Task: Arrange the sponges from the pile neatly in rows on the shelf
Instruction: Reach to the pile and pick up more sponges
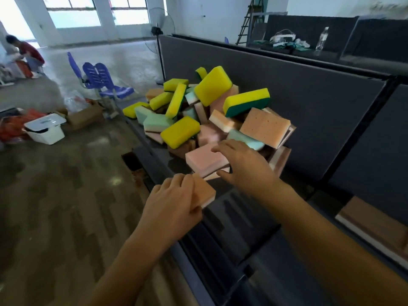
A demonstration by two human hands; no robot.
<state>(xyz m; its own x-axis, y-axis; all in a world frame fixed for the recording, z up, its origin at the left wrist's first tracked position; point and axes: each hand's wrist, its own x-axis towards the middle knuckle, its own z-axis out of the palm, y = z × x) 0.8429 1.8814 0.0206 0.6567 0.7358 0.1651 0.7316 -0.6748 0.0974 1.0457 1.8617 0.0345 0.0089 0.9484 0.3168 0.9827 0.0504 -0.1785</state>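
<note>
A dark shelf (pixel 234 217) is seen from above, with a loose pile of sponges (pixel 212 111) heaped against its back panel (pixel 309 111). Just in front of the pile and to its left, an orange sponge (pixel 205 192) is held by the left hand (pixel 174 199), with the fingers curled over its top. At the pile's near edge, a pink sponge (pixel 204 161) is pinched by the right hand (pixel 245 164), fingers laid on top and thumb pressed to its front side. Well to the right of the pile, a brown sponge (pixel 373 219) is laid flat on the shelf. If the pink sponge is pulled out quickly, the tilted sponges leaning above it could be toppled. Some might then be spilled over the front edge onto the floor (pixel 77 195).
</note>
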